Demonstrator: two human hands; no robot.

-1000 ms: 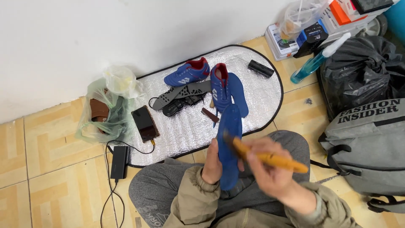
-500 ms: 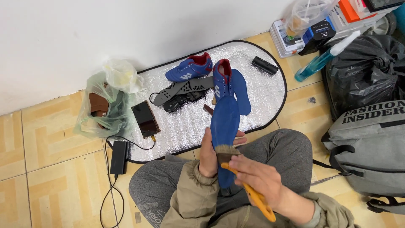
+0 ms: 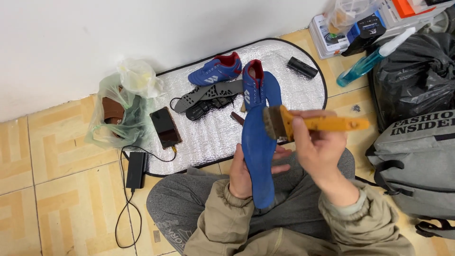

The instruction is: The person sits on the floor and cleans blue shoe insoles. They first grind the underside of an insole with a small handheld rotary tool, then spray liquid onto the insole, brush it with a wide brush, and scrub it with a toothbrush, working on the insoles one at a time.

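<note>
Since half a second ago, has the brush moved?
Yes. The right hand has lifted the brush from the heel end of the blue insole up to its toe end, nearer the silver mat; handle now level.

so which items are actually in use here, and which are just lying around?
In use: left hand holding blue insole; right hand holding yellow-handled brush.

Lying about: blue shoes, grey soles, phone, spray bottle, grey backpack.

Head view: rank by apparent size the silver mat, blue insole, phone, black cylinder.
1. Silver mat
2. Blue insole, though it is held nearer the camera, so it looks inflated
3. Phone
4. Black cylinder
</note>
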